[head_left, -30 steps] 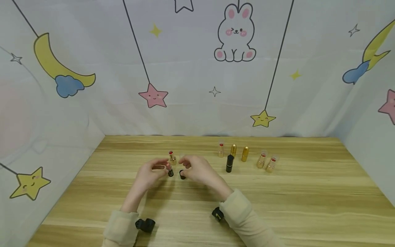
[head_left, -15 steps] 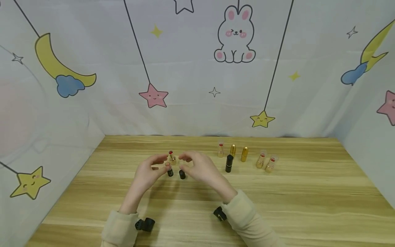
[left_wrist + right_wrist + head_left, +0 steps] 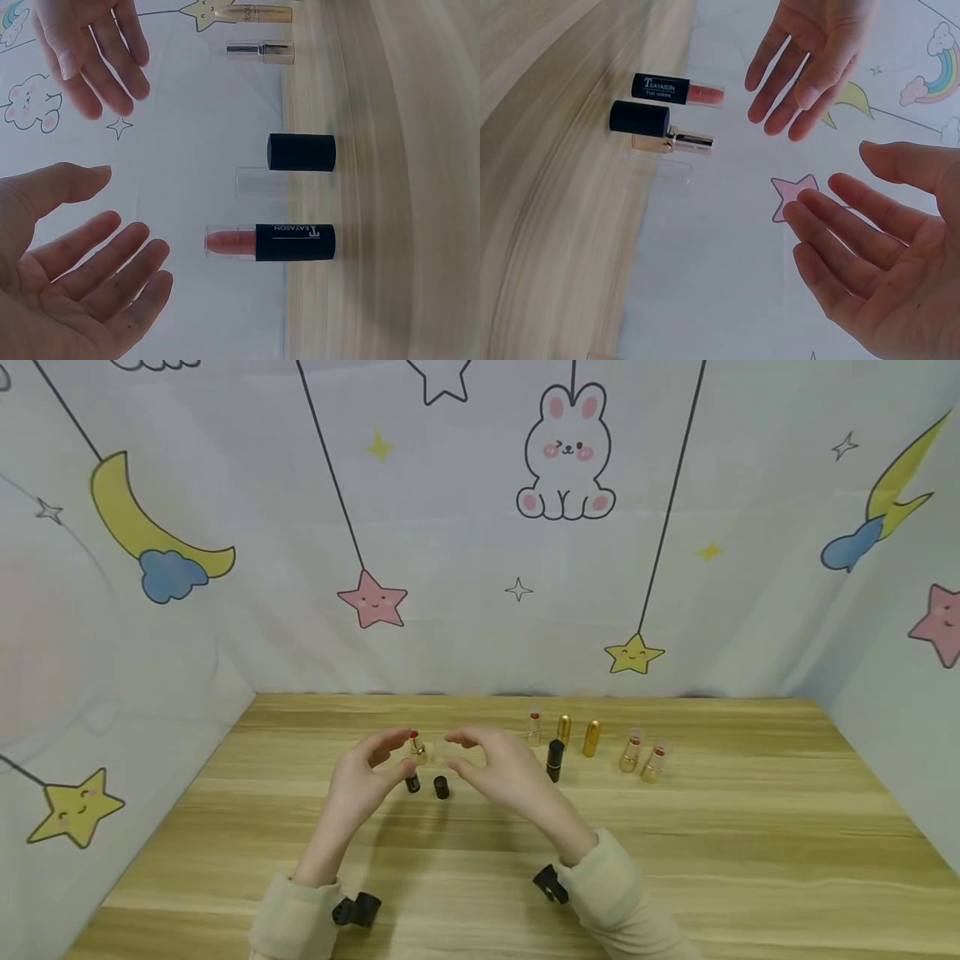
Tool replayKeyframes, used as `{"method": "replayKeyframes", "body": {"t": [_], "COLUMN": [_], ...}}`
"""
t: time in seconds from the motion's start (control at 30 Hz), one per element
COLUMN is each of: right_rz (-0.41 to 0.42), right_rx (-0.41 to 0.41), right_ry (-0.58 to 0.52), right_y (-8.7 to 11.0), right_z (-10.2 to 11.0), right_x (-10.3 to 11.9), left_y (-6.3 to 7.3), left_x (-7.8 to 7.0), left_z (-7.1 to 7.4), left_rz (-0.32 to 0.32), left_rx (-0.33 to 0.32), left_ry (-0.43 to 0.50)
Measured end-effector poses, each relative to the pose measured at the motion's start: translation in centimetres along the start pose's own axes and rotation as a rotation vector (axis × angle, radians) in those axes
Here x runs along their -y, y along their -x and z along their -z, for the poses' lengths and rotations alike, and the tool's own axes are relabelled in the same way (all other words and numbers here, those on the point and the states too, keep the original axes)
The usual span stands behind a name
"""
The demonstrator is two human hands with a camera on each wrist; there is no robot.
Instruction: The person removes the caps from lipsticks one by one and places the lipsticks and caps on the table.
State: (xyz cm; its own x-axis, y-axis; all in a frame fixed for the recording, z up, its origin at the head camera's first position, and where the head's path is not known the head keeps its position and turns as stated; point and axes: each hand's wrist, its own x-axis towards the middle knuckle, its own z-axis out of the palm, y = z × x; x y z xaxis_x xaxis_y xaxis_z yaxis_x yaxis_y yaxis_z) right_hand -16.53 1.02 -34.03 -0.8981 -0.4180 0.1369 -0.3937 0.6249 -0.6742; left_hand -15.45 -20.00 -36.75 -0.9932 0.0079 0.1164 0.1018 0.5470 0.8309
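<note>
My left hand (image 3: 367,770) is held with relaxed, parted fingers and nothing in it. Facing it, my right hand (image 3: 501,774) is likewise loose and bare. Below them an uncapped lipstick stands upright, its black base (image 3: 296,242) topped by a pink bullet (image 3: 231,241) in a clear sleeve; in the head view the left thumb hides its top. Beside it stands its black cap (image 3: 442,787), apart from both hands. Just behind are an uncapped gold lipstick (image 3: 417,752) with a red tip and a clear cap (image 3: 259,185).
Further right on the wooden table (image 3: 675,860) stand a black lipstick (image 3: 554,762), two gold bullet-shaped tubes (image 3: 592,739) and several clear-capped lipsticks (image 3: 632,752). A printed cloth (image 3: 450,527) hangs behind and along both sides.
The right fingers have left the black cap, and that hand has drawn back to the right. The left hand has come off the pink lipstick; both things stay standing. The head view has tilted slightly.
</note>
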Motion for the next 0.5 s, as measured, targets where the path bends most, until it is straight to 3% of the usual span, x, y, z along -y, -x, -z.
{"method": "replayKeyframes", "body": {"t": [0.23,0.5], "right_rz": [0.0,0.052], "right_rx": [-0.072,-0.132], "right_ry": [-0.017,-0.034], "right_y": [0.9,1.3], "right_z": [1.3,3.3], "right_x": [-0.7,-2.9], "left_y": [-0.2,-0.6], "left_x": [-0.9,-1.7], "left_z": [-0.8,-2.6], "left_rz": [-0.027,-0.018], "left_rx": [-0.021,0.025], "left_ry": [0.03,0.09]}}
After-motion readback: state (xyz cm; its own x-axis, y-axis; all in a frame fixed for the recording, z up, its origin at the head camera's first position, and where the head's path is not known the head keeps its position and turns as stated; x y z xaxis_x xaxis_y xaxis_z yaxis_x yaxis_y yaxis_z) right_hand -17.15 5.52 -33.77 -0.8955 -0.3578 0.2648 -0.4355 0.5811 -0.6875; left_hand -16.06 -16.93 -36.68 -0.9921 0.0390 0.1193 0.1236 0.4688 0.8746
